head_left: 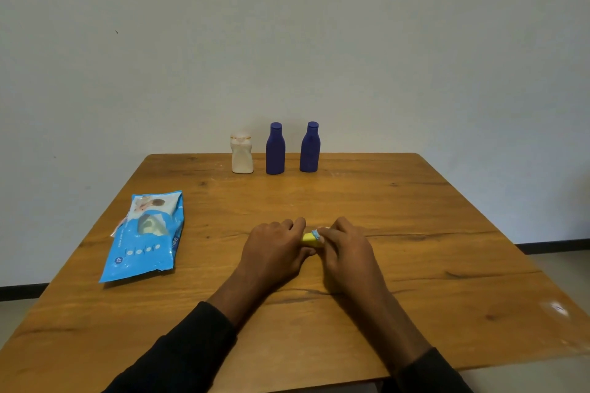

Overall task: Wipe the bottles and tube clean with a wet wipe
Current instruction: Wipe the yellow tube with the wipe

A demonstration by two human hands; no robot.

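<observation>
Your left hand (274, 249), just below the frame's centre, curls its fingers round one end of the yellow tube (308, 239). Your right hand (348, 254) pinches the other, blue-ringed end. Both hands lie knuckles-up, low over the table (415, 220), forearms converging from the bottom edge. The wipes pack (147, 234) lies at centre left. The white bottle (242, 156) and two blue bottles (275, 151) (309, 150) stand at the table's far edge.

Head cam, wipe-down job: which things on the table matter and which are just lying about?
In the job: yellow tube, gripped by left hand and right hand; white bottle; left blue bottle; right blue bottle; wet wipe pack.

Just there: table; wall; pale spot near the table's right edge, unclear what it is.
</observation>
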